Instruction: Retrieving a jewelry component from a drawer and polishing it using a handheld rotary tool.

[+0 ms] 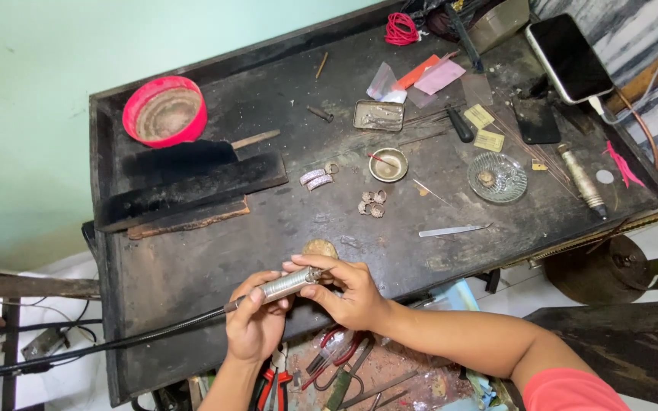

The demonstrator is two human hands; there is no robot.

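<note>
Cluttered dark workbench (215, 251), perhaps metal scraps (372, 202)

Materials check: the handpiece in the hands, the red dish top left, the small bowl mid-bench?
Handpiece: looks like metal, silvery with a ribbed, glinting barrel; black hose probably rubber or plastic. Red dish: likely plastic, bright uniform matte rim, grimy inside. Small bowl: probably brass, dull yellow sheen.

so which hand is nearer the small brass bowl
Right. The right hand sits almost straight below the small brass bowl; the left hand is lower and further left.
</note>
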